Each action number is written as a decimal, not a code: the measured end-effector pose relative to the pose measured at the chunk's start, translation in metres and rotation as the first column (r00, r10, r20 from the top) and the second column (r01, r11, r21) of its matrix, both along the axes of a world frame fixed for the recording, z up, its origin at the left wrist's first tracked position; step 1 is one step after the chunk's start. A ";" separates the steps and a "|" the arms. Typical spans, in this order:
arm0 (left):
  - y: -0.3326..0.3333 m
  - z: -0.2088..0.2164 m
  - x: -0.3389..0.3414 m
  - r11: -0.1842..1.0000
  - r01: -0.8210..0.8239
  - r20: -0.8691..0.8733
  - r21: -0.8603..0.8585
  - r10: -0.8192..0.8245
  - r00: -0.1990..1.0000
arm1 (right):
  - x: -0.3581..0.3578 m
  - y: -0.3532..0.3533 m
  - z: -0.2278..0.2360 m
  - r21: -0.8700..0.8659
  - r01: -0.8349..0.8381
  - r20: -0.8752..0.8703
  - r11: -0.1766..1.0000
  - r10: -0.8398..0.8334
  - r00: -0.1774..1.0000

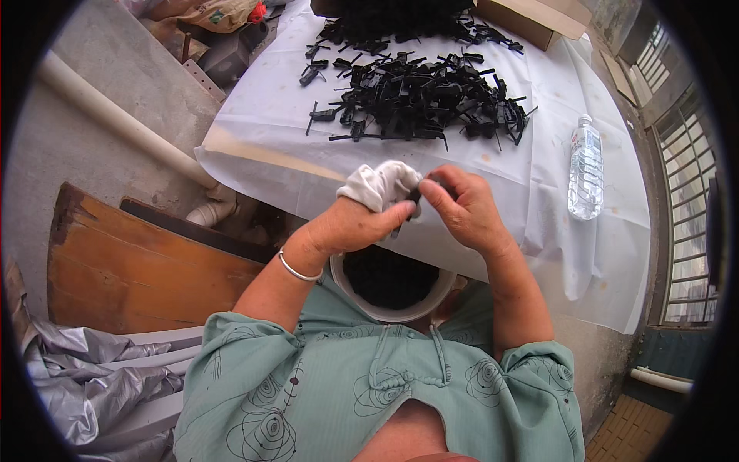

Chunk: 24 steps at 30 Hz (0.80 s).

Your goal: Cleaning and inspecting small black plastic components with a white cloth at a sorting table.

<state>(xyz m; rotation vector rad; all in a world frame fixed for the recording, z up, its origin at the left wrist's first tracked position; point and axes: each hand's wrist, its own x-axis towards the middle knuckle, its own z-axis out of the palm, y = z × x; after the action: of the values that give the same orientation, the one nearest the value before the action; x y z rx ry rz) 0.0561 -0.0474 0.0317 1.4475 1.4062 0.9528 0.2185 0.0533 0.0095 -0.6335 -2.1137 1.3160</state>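
Note:
My left hand [359, 222], its fingers partly covered by a white cloth glove [377, 185], is closed on a small black plastic piece [415, 198]. From the other side my right hand [468, 208] pinches the same piece between thumb and fingers. Both hands are above the table's near edge, just over a white bucket [385, 314] between my knees. Dark contents [389, 279] nearly fill the bucket; single items in it are hard to make out. Beyond my hands, a heap of black plastic pieces [427, 92] with thin strips sticking out lies on the white-covered table [262, 115].
More black pieces [392, 19] lie at the far edge, beside an open cardboard box [531, 21]. A clear water bottle [586, 169] lies on the table's right. At left are a pipe [127, 115], a wooden board [146, 266] and silver sheeting [92, 377].

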 end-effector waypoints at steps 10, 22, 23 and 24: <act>-0.005 -0.024 0.017 0.969 -0.247 0.566 0.024 0.190 0.802 | -0.011 -0.032 -0.003 0.277 0.204 -0.294 0.939 -0.119 0.948; -0.004 -0.020 0.024 0.925 -0.364 0.345 0.111 0.308 0.887 | -0.008 -0.011 -0.012 0.139 -0.037 -0.121 0.990 0.054 0.991; -0.004 -0.020 0.024 0.925 -0.364 0.345 0.110 0.308 0.887 | -0.010 -0.011 -0.014 0.138 -0.038 -0.121 0.990 0.055 0.991; -0.004 -0.019 0.024 0.920 -0.370 0.245 0.130 0.332 0.911 | -0.012 -0.012 -0.015 0.105 -0.027 -0.120 0.994 0.040 0.992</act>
<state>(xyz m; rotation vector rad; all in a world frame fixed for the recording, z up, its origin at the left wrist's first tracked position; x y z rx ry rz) 0.0803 -0.0514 0.0130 1.1838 1.4737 1.4525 0.2067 0.0418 -0.0058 -0.4647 -2.0860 1.2219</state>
